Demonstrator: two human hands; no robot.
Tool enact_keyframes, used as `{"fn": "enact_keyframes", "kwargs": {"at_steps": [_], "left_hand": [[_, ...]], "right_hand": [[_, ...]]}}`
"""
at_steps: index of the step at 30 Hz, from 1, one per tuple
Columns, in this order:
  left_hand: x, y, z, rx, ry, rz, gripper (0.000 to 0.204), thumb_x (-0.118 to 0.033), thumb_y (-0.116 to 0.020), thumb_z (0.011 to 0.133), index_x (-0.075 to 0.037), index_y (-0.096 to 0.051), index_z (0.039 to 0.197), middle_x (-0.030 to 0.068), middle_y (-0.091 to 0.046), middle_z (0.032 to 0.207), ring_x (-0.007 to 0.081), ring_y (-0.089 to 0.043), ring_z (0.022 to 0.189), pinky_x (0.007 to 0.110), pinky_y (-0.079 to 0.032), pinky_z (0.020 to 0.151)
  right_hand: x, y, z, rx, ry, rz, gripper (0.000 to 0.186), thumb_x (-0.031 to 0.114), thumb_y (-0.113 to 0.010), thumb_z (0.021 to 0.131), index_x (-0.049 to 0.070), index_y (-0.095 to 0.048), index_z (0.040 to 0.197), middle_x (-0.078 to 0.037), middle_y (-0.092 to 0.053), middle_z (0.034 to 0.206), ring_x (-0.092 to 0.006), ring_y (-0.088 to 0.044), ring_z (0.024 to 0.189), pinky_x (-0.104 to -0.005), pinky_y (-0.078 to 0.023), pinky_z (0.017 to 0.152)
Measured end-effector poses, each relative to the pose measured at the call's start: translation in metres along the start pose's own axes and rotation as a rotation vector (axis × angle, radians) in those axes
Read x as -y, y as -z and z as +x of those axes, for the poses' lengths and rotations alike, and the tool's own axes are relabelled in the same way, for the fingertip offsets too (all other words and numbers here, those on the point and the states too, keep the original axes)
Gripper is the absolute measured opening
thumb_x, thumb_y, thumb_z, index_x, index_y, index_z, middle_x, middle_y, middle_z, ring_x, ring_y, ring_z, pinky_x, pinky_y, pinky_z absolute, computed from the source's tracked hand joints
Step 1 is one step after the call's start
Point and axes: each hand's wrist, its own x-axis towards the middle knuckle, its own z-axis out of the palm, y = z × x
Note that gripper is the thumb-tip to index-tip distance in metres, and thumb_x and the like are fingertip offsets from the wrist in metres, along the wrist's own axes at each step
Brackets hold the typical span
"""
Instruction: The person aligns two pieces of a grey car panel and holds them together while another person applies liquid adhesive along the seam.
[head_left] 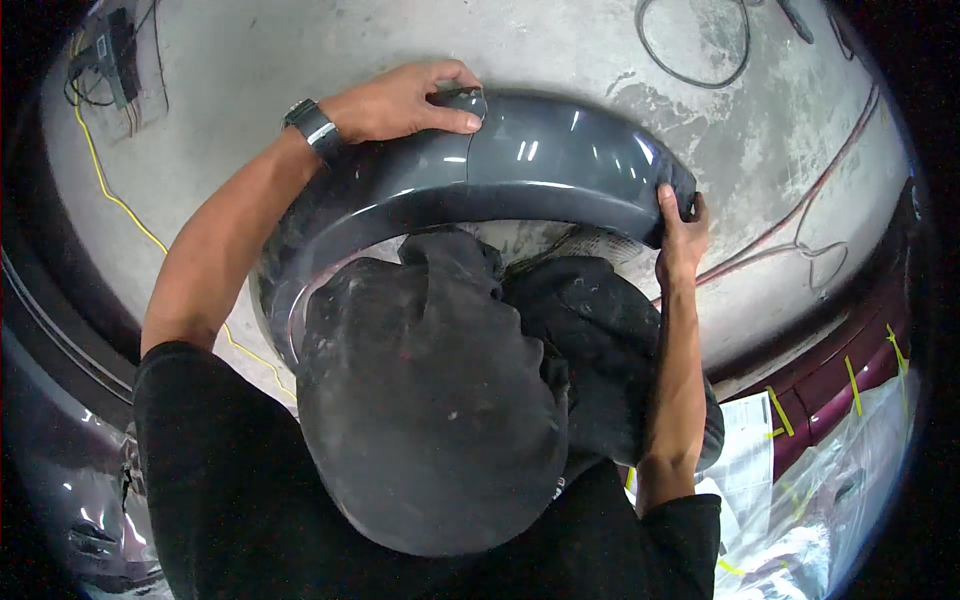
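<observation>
A glossy dark grey, arched car body panel [560, 150] curves around the far side of my bent knees. A thin line, a seam or crack, crosses it near the middle. Beside the top of that line, my left hand [425, 105] pinches the panel's outer edge, thumb on the near face and fingers curled over the rim. My right hand [683, 235] is closed around the panel's right end, with its thumb on top and its other fingers partly hidden behind. The lower left stretch of the panel runs down beside my left knee [420, 400].
A black box with cables [110, 65] lies at the far left, near a yellow cord [125, 210]. At the far right are a looped black cable [715, 80] and a reddish hose [815, 190]. Plastic sheeting [830, 500] and paper [745, 450] hang by a maroon car body [825, 405].
</observation>
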Motion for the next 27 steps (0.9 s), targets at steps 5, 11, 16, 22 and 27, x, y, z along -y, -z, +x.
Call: {"fn": "enact_keyframes", "kwargs": {"at_steps": [5,11,16,22,27], "left_hand": [[0.017,0.001,-0.003,0.048,0.073,-0.109,0.055,-0.034,-0.078,0.088,0.002,-0.058,0.125,0.0100,-0.065,0.119,0.0165,-0.059,0.109,0.032,-0.047,0.097],[0.022,0.002,-0.008,0.018,-0.017,-0.224,0.060,-0.025,-0.081,0.084,0.005,-0.057,0.130,0.0105,-0.066,0.121,0.0170,-0.062,0.108,0.031,-0.047,0.099],[0.017,-0.002,-0.014,-0.023,0.022,-0.219,0.060,-0.023,-0.081,0.084,0.006,-0.057,0.131,0.0113,-0.066,0.122,0.0172,-0.063,0.107,0.031,-0.049,0.098],[0.014,-0.012,-0.012,-0.121,-0.030,-0.199,0.055,-0.023,-0.083,0.079,0.006,-0.064,0.122,0.0138,-0.071,0.107,0.0195,-0.067,0.093,0.033,-0.053,0.085],[0.002,-0.016,-0.014,-0.170,-0.028,-0.178,0.054,-0.022,-0.082,0.079,0.006,-0.064,0.121,0.0136,-0.071,0.106,0.0199,-0.067,0.093,0.033,-0.053,0.085]], "right_hand": [[0.004,-0.007,0.000,0.040,0.015,0.044,0.109,0.040,-0.088,0.077,-0.021,-0.028,0.144,-0.032,-0.051,0.136,-0.0340,-0.054,0.125,-0.0393,-0.042,0.107],[-0.001,-0.005,0.003,0.076,0.035,0.046,0.107,0.039,-0.087,0.078,-0.021,-0.028,0.144,-0.032,-0.050,0.136,-0.0346,-0.054,0.124,-0.0399,-0.042,0.107],[-0.001,-0.002,-0.002,0.081,0.042,0.024,0.106,0.040,-0.087,0.079,-0.021,-0.029,0.143,-0.030,-0.051,0.135,-0.0338,-0.054,0.123,-0.0397,-0.042,0.107],[0.009,-0.002,-0.008,0.064,0.059,-0.034,0.101,0.040,-0.086,0.080,-0.019,-0.033,0.143,-0.028,-0.053,0.134,-0.0320,-0.055,0.122,-0.0385,-0.042,0.106],[0.007,0.001,-0.002,0.080,0.053,-0.094,0.098,0.042,-0.084,0.081,-0.018,-0.036,0.142,-0.027,-0.053,0.135,-0.0319,-0.055,0.122,-0.0386,-0.042,0.106]]}}
